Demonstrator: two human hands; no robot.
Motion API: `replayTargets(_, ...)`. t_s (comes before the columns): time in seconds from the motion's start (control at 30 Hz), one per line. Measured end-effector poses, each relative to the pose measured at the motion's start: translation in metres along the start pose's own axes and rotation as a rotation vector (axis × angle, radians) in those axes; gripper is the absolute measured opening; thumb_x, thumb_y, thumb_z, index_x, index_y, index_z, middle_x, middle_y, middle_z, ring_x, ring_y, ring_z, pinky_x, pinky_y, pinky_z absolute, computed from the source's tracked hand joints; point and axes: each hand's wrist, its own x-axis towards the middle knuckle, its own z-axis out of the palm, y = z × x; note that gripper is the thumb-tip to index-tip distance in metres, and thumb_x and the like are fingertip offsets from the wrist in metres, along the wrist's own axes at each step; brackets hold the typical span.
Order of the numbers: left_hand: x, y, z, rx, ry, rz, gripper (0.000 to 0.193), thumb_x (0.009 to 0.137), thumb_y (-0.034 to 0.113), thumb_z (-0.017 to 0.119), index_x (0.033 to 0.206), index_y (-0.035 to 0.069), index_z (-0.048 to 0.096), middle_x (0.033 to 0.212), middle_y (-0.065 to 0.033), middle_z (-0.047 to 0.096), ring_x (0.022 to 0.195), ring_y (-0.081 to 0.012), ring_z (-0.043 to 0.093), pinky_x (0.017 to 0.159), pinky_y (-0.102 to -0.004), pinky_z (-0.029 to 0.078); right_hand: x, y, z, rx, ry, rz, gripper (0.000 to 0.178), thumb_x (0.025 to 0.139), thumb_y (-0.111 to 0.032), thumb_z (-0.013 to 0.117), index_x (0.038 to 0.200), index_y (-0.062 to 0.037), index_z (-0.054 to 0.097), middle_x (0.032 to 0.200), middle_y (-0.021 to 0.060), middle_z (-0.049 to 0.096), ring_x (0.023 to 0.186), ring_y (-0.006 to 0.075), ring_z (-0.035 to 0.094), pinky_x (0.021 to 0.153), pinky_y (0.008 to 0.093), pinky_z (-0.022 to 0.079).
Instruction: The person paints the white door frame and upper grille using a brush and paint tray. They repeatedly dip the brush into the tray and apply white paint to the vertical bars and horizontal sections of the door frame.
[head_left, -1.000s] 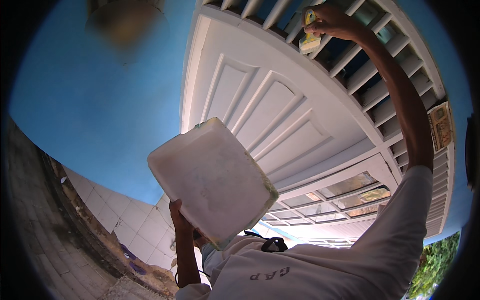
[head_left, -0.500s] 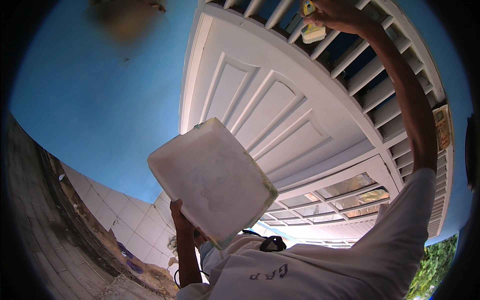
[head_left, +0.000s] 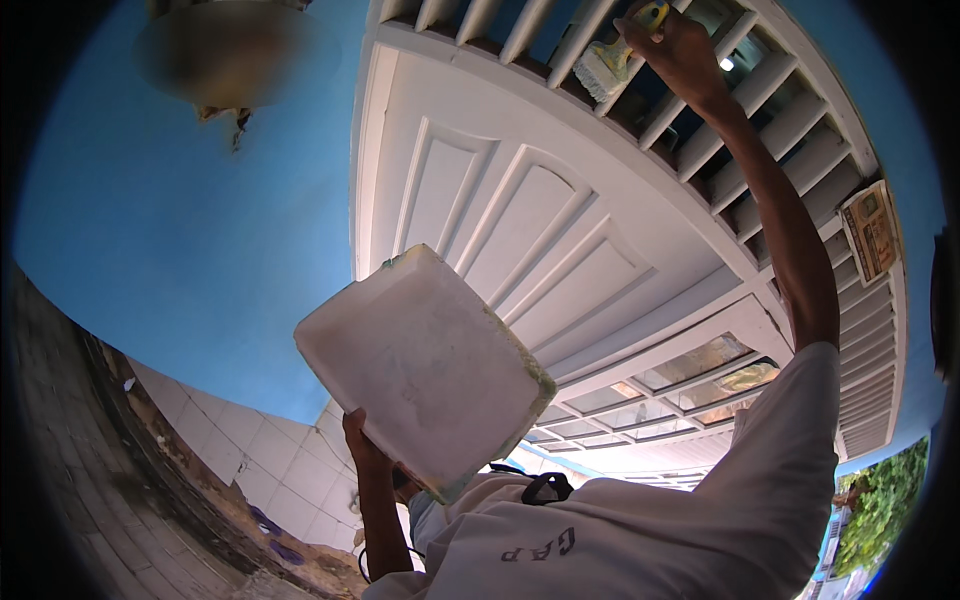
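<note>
Yellow-handled, pale-bristled flat paintbrush (head_left: 605, 65), likely light and soft-tipped, is clasped by its handle (head_left: 654, 17), seemingly the best hold, in the right hand (head_left: 686, 56).

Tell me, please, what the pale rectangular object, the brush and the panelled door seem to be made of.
Pale rectangular object: probably plastic, matt; scuffed face, rounded corners.
Brush: pale bristles, natural or synthetic unclear; smooth yellow handle, perhaps painted wood or plastic.
Panelled door: likely wood, satin white paint; moulded relief.
</note>
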Motion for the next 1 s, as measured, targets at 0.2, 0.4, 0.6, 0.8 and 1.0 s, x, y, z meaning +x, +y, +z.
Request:
replayTargets(0.2,0.002,0.003,0.003,0.030,-0.012,-0.007,0.081,0.077,0.049,0.058,0.139,0.000,0.045,0.127,-0.0184,0.055,0.117,-0.0338,0.054,0.098,-0.0462,0.045,-0.040,0.023,0.010,-0.080,-0.020,0.084,0.029,0.095,-0.028,0.069,0.102,-0.0005,0.068,0.084,0.0122,0.073,0.078,0.0194,0.074,0.074,0.0313,0.060)
replayTargets(0.4,0.002,0.001,-0.010,0.055,-0.010,0.011,0.081,0.077,0.050,0.058,0.138,-0.001,0.045,0.125,-0.0183,0.056,0.114,-0.0330,0.056,0.095,-0.0460,0.046,-0.049,-0.023,-0.002,-0.166,0.227,0.035,0.023,0.094,-0.023,0.071,0.102,-0.0014,0.068,0.087,0.0119,0.074,0.076,0.0180,0.073,0.071,0.0303,0.060)
replayTargets(0.6,-0.001,0.007,-0.001,0.072,-0.038,0.022,0.080,0.077,0.049,0.057,0.138,-0.001,0.045,0.124,-0.0187,0.056,0.113,-0.0334,0.057,0.094,-0.0451,0.047,-0.066,-0.003,0.005,0.021,0.157,0.172,0.020,0.094,-0.020,0.071,0.102,-0.0012,0.068,0.087,0.0100,0.073,0.079,0.0153,0.072,0.072,0.0299,0.059)
replayTargets(0.8,-0.004,0.010,0.003,-0.007,-0.078,0.008,0.070,0.079,0.043,0.059,0.134,0.000,0.048,0.119,-0.0154,0.058,0.109,-0.0301,0.060,0.089,-0.0439,0.052,-0.076,0.005,0.018,-0.087,0.165,0.091,0.022,0.091,-0.022,0.074,0.106,-0.0085,0.064,0.091,0.0077,0.072,0.081,0.0200,0.073,0.072,0.0314,0.060)
replayTargets(1.0,0.000,0.005,-0.003,-0.027,-0.103,0.019,0.070,0.080,0.042,0.059,0.135,0.000,0.047,0.119,-0.0152,0.059,0.108,-0.0306,0.061,0.089,-0.0439,0.053,-0.073,0.012,0.028,-0.154,0.055,-0.087,0.025,0.089,-0.023,0.076,0.107,-0.0108,0.065,0.094,0.0073,0.072,0.082,0.0243,0.073,0.074,0.0346,0.062)
